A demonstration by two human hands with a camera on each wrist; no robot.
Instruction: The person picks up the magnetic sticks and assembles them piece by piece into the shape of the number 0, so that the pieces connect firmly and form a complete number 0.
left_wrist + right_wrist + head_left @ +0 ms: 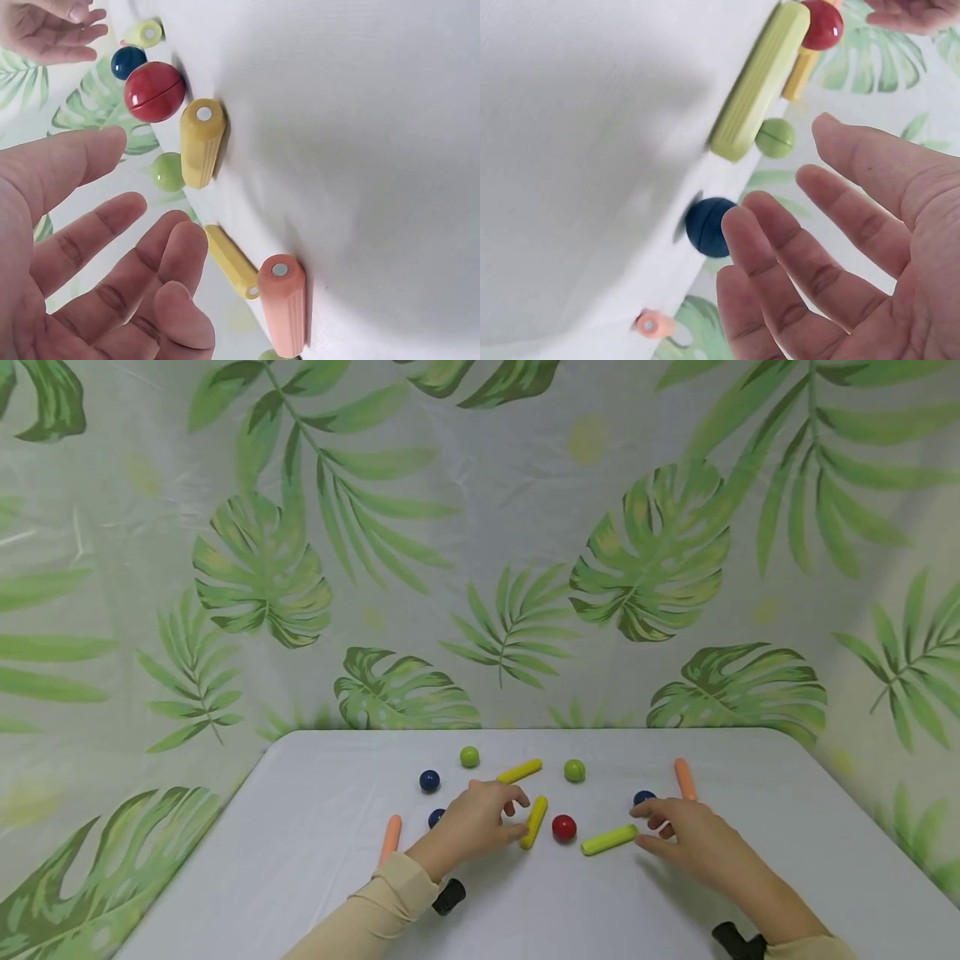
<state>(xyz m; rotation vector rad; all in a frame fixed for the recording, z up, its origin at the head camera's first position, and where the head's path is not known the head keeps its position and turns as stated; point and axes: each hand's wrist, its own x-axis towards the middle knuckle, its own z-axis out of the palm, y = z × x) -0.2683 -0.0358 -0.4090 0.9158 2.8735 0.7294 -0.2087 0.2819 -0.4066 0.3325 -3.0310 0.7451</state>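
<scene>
My left hand [474, 823] hovers above the table, fingers loosely bent and holding nothing. Nearest to it is a yellow ridged rod [534, 822] with a pale disc in its end; a second yellow rod [520, 771] lies farther back. A salmon rod [283, 304], mostly hidden by this hand in the head view, shows in the left wrist view. My right hand [693, 842], also without anything in it, hangs by the end of a yellow-green rod [609, 840]. A dark blue ball [711, 226] sits beyond its fingers. Between the hands rests a red ball [564, 828].
Two green balls [469, 757] and a blue ball [430, 781] lie toward the back. Another blue ball [437, 817] is partly behind the left hand. Salmon rods lie at the left [391, 837] and right [685, 779]. A leaf-patterned curtain [517, 527] hangs behind the white table [300, 827].
</scene>
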